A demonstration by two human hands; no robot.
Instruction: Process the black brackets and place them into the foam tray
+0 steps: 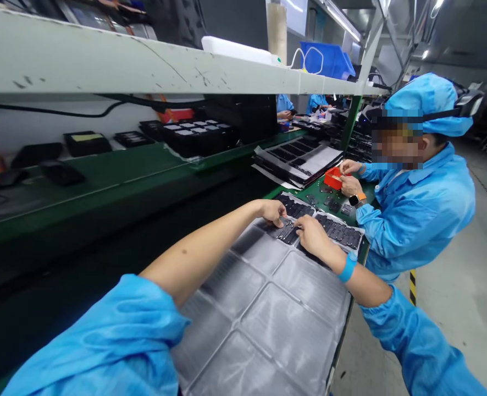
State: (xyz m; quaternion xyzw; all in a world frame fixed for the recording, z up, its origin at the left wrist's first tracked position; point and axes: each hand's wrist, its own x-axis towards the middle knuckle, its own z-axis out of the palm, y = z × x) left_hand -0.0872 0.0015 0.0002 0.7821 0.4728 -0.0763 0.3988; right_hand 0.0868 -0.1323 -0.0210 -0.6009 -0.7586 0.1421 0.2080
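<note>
A clear plastic tray (268, 308) with large square pockets lies in front of me on the green bench. At its far end sit rows of small black parts (338, 231). My left hand (273, 211) reaches over the tray, fingers curled down onto the black parts. My right hand (311, 235), with a blue wristband, is beside it, fingers bent and pressing on the same cluster of parts. What the fingertips pinch is too small to make out.
A co-worker in a blue coat and cap sits at right, hands on a small red box (333, 177). Stacked black trays (297, 157) lie beyond. A dark conveyor (115, 231) runs along the left, under a white shelf (144, 66).
</note>
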